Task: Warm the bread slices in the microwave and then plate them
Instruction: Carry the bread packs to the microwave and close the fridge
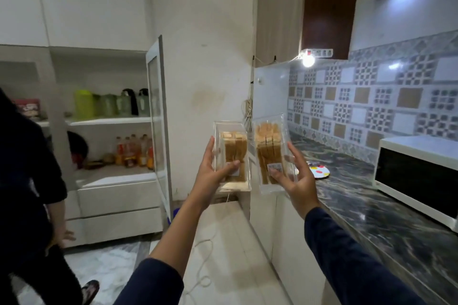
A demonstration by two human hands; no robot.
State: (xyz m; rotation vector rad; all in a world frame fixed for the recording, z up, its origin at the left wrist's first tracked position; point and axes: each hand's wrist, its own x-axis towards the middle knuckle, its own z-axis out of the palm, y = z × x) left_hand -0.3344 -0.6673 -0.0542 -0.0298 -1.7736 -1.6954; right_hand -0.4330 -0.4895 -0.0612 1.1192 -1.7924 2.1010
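- Dark marbled stone counter (371, 205) carries a shut white microwave (416, 181) and a spotted round plate (319, 171).
- Left hand (213, 173) grips one clear plastic bread box (231, 156); right hand (295, 178) grips a second clear bread box (271, 153), both held aloft, clear of the counter.
- Step judged: fetching; next, set boxes down and open them.

Two clear plastic bread packs held upright side by side in air: left pack (232, 156) fewer slices, right pack (271, 153) fuller, labelled. White microwave (418, 181) shut on counter (366, 208). Spotted plate (321, 171) flat beyond.

Home kitchen: microwave (418, 178) on marble counter (366, 210); tiled backsplash (366, 101).
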